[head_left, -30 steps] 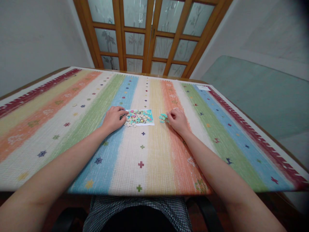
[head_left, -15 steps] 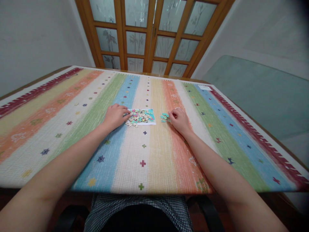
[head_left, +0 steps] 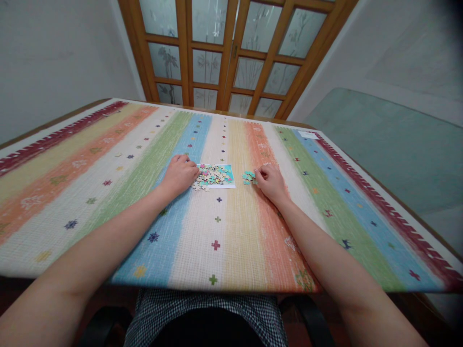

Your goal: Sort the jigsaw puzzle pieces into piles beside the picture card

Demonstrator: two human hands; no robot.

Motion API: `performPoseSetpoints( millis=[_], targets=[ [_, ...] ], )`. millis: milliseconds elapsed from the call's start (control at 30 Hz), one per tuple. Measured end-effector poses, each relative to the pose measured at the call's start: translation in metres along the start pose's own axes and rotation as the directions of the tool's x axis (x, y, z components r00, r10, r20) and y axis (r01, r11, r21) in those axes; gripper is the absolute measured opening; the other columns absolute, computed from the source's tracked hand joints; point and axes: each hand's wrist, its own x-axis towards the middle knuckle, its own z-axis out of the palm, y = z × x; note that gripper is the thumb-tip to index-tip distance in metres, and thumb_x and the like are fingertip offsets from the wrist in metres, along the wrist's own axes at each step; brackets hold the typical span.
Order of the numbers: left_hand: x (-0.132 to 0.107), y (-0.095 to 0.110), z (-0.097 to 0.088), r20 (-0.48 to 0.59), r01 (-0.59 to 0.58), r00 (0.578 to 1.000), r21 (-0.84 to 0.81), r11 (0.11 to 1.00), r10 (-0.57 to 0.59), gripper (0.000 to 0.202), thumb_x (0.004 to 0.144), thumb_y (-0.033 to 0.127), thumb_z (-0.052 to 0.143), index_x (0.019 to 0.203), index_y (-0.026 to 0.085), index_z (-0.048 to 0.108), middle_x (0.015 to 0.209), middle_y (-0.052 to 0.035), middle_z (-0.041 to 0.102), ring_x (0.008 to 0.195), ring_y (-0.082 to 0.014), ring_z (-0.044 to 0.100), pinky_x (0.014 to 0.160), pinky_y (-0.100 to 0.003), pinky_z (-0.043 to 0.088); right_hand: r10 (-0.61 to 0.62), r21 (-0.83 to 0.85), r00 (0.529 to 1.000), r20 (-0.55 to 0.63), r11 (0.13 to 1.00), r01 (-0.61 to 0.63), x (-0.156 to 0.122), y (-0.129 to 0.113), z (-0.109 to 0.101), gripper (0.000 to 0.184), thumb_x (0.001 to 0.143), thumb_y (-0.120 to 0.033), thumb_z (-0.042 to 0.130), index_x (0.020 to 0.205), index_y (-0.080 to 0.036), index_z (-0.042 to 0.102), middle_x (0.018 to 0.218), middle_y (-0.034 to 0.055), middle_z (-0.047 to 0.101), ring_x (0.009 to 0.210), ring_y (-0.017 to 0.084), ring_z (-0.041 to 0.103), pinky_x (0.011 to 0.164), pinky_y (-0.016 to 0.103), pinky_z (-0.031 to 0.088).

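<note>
A heap of jigsaw puzzle pieces [head_left: 210,176], cream, teal and pink, lies over a small picture sheet [head_left: 227,185] with a white margin. At the heap's left edge is my left hand [head_left: 180,174], palm down with its fingers bent together; the fingertips are hidden, so what they grip cannot be made out. To the right, apart from the sheet, a smaller cluster of teal puzzle pieces [head_left: 249,177] rests on the cloth. My right hand [head_left: 270,182] is beside this cluster, thumb and forefinger pinched at its right edge on what appears to be a teal piece.
A striped tablecloth [head_left: 195,241] covers the wide table. Near the far right corner lies a small white paper [head_left: 308,135]. Wooden glazed doors [head_left: 224,48] stand behind the table, and a pale green board [head_left: 390,144] is at the right.
My left hand has shifted slightly right and its fingers have curled more over the heap's edge. My right hand stays pinched by the teal cluster. The view has tilted slightly.
</note>
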Motion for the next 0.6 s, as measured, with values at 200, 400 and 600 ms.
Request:
performPoseSetpoints(
  millis=[200,400,600],
  targets=[
    [0.0,-0.007,0.004,-0.02,0.018,1.0,0.025,1.0,-0.018,0.038,0.104,0.03,0.045,0.093,0.019,0.08,0.099,-0.0152,0.077,0.106,-0.0338,0.061,0.095,-0.051,0.044,-0.003,-0.008,1.0,-0.006,1.0,0.003,-0.001,-0.001,0.001,0.031,0.094,-0.04,0.049,0.067,-0.026,0.044,0.071,0.0058,0.057,0.074,0.024,0.052,0.074,0.041,0.037],
    [-0.002,-0.013,0.008,-0.125,0.105,0.983,-0.237,0.966,-0.137,0.032,0.1,0.036,0.051,0.099,0.019,0.078,0.104,-0.011,0.078,0.104,-0.0302,0.064,0.098,-0.046,0.048,-0.009,-0.009,1.0,-0.014,1.0,0.009,0.0,-0.006,-0.002,0.03,0.095,-0.039,0.048,0.068,-0.026,0.044,0.071,0.0063,0.056,0.076,0.025,0.053,0.075,0.041,0.037],
    [-0.005,0.002,0.005,-0.076,0.149,0.967,-0.609,0.779,-0.244,0.035,0.096,0.05,0.057,0.088,0.021,0.075,0.1,-0.0075,0.077,0.099,-0.0254,0.067,0.097,-0.041,0.051,-0.066,-0.023,0.998,-0.019,0.998,0.065,-0.003,-0.029,-0.008,0.032,0.099,-0.041,0.047,0.072,-0.025,0.05,0.077,0.0078,0.062,0.081,0.025,0.054,0.079,0.041,0.037]
  ],
)
